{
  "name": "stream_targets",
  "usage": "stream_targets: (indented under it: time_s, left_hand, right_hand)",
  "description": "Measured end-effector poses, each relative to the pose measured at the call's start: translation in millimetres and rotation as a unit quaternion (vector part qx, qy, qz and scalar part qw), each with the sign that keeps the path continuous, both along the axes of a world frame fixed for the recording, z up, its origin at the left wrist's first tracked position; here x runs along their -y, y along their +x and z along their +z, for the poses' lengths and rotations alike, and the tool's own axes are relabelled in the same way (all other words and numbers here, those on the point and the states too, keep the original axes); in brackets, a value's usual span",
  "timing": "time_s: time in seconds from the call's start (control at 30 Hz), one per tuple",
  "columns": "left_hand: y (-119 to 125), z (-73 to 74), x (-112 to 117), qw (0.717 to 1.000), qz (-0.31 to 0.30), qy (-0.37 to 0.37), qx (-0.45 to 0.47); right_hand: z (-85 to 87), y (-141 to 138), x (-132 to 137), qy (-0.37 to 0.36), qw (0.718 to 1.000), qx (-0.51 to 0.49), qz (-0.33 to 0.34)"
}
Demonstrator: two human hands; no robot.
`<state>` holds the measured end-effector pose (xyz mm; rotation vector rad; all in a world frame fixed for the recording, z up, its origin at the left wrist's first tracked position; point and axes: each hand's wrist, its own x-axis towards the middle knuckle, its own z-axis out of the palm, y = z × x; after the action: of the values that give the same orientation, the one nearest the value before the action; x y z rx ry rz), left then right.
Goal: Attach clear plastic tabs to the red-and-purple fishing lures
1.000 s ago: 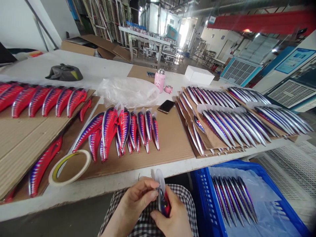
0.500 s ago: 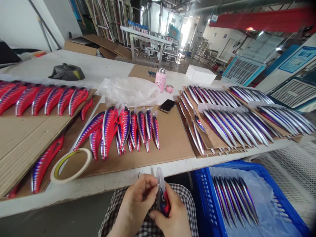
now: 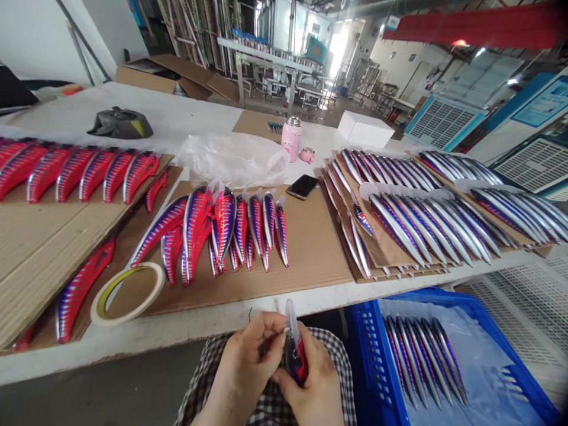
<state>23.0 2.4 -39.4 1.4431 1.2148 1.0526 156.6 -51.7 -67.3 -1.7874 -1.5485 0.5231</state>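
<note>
Lure held between thumb and fingers of right hand; clear lip beside narrowed fingertips of left hand, contact unclear. Risk: sideways push bending lip; slack right grip letting body twist.

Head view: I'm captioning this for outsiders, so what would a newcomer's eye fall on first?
Probably the bright red, purple-striped lures rowed at the left of the table. Next, the silvery lures laid out at the right and the blue basket at the lower right. At bottom centre, the right hand holds a single lure, with the left hand beside its clear lip.
</note>
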Motion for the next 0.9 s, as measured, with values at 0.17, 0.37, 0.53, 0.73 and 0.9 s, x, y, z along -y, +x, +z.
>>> stream_targets:
  time_s: [0.17, 0.37, 0.53, 0.73, 0.9]
  left_hand:
    - [-1.0, 6.3, 0.7, 0.999, 0.014, 0.014, -0.030]
    - [-3.2, 7.4, 0.9, 0.999, 0.003, -0.031, -0.013]
    - [-6.8, 5.8, -1.0, 0.997, -0.006, -0.070, 0.009]
    - [-7.6, 14.6, -3.4, 0.999, -0.009, -0.039, -0.019]
    - [-8.8, 18.3, -2.5, 0.998, -0.013, -0.009, -0.055]
  right_hand:
    - [-3.1, 0.3, 0.5, 0.015, 1.000, 0.009, 0.012]
    - [-2.4, -0.7, 1.4, 0.013, 1.000, -0.021, 0.010]
    - [4.6, -1.7, -0.1, -0.019, 0.998, -0.060, 0.001]
    - [8.5, -0.6, -0.5, -0.025, 0.997, -0.066, 0.016]
    - [7.2, -1.1, 0.6, -0.024, 0.998, -0.048, 0.023]
